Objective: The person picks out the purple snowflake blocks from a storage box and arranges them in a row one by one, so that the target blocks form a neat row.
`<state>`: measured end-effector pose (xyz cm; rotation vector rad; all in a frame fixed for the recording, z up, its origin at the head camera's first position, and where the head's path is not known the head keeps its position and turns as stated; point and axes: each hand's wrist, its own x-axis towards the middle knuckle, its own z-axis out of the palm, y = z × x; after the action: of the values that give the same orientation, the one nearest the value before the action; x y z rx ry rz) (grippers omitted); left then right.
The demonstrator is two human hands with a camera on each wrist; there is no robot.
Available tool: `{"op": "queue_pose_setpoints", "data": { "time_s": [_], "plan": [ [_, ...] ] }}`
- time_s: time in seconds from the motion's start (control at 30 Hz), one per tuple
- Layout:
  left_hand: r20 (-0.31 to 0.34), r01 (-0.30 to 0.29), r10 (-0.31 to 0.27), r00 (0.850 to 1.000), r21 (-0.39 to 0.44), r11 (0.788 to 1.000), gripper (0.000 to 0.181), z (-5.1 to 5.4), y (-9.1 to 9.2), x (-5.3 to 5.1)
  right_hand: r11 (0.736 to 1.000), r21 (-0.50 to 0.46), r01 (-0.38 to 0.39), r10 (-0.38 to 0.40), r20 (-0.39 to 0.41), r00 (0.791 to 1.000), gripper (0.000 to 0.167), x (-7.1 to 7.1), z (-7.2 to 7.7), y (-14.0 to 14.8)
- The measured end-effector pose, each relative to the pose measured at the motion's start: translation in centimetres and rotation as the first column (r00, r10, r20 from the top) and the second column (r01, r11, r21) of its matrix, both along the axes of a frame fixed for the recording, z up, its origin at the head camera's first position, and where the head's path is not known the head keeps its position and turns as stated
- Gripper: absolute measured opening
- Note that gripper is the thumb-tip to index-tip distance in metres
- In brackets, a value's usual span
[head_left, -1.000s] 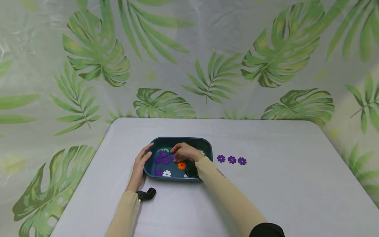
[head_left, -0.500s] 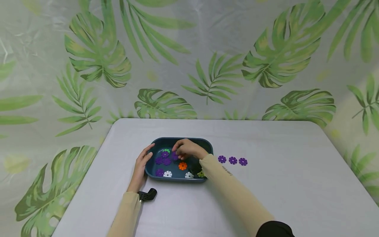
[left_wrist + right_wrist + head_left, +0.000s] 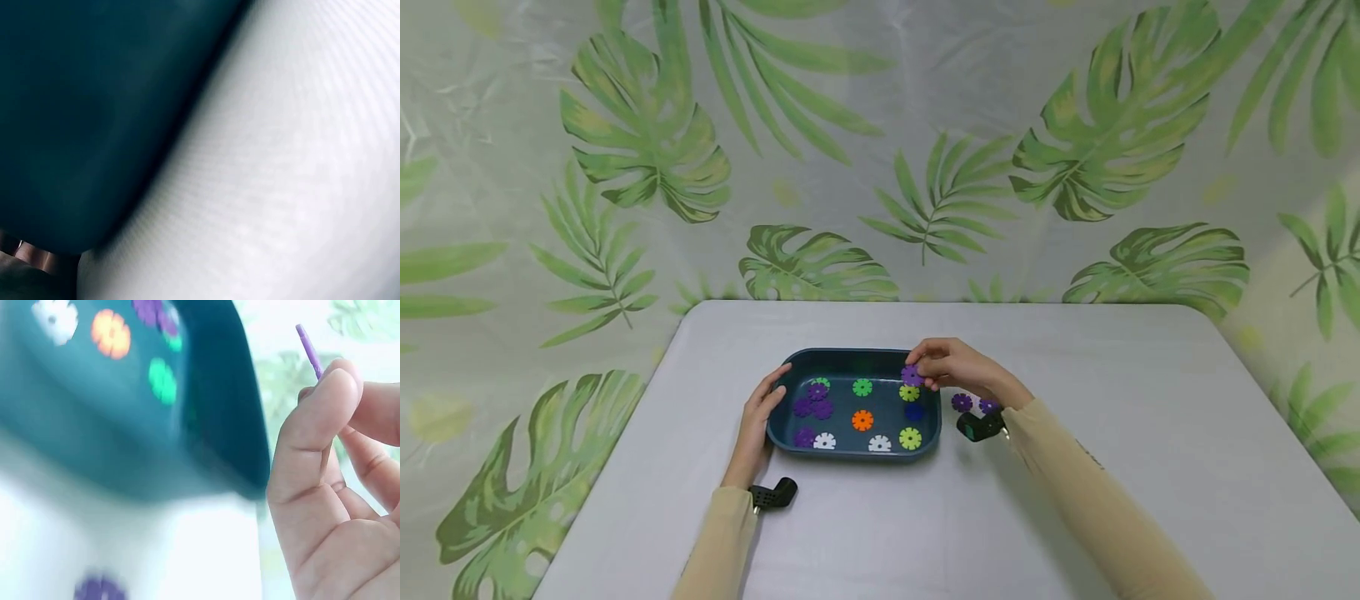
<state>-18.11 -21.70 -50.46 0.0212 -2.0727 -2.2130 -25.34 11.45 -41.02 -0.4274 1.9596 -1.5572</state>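
Note:
Pinched between thumb and fingertips of my right hand (image 3: 958,367) is a purple flower disc (image 3: 912,376), above the right end of the dark blue tray (image 3: 850,456). The right wrist view shows that disc (image 3: 308,350) edge-on at the thumb tip of the hand (image 3: 337,481). My left hand (image 3: 754,429) rests at the tray's left end, thumb and fingers spread along the rim. Inside the tray lie several purple discs (image 3: 822,409), an orange one (image 3: 862,420), a green one (image 3: 862,387), white ones (image 3: 880,443), yellow-green ones (image 3: 910,438) and a dark blue one (image 3: 913,412).
On the white table (image 3: 1075,483), right of the tray, purple discs (image 3: 962,402) lie partly behind the right wrist and its black wrist camera (image 3: 981,426). Another wrist camera (image 3: 773,493) is on the left wrist. A leaf-patterned sheet (image 3: 820,167) hangs behind the table.
My right hand has moved from the middle of the tray up and right to its right rim, carrying a purple disc. The left hand has stayed at the left rim.

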Motion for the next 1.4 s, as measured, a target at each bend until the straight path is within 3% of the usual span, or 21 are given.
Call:
{"op": "queue_pose_setpoints", "data": {
  "time_s": [0.13,0.33,0.57,0.9,1.13,1.23,1.4],
  "plan": [
    [-0.004,0.000,0.000,1.000,0.001,1.000,0.040,0.0,0.0,0.0,0.998,0.022,0.052,-0.052,-0.017,0.999,0.022,0.2,-0.9,4.1],
    [-0.013,0.008,-0.008,1.000,0.008,1.000,0.041,0.0,-0.1,0.0,0.988,0.061,0.141,-0.141,-0.003,0.990,0.025,1.1,-3.4,10.0],
    [-0.011,0.001,-0.001,1.000,0.014,1.000,0.041,0.2,-0.1,0.0,0.952,0.164,0.259,-0.254,-0.052,0.966,0.026,2.6,-5.8,14.8],
    [-0.017,0.004,-0.003,1.000,0.014,1.000,0.041,0.6,0.1,0.1,0.869,0.339,0.360,-0.281,-0.260,0.924,0.020,3.3,-6.4,15.8],
    [-0.014,0.001,-0.001,1.000,0.015,1.000,0.041,0.1,0.1,-0.1,0.820,0.406,0.404,-0.249,-0.382,0.890,0.022,3.4,-5.6,14.6],
    [-0.015,-0.003,0.003,1.000,0.009,1.000,0.041,0.1,0.1,0.0,0.829,0.384,0.407,-0.247,-0.402,0.882,0.023,3.4,-4.8,13.2],
    [-0.018,-0.002,0.002,1.000,-0.002,1.000,0.040,0.0,0.1,0.1,0.908,0.263,0.325,-0.209,-0.389,0.897,0.019,3.1,-3.4,9.7]
  ]
}}
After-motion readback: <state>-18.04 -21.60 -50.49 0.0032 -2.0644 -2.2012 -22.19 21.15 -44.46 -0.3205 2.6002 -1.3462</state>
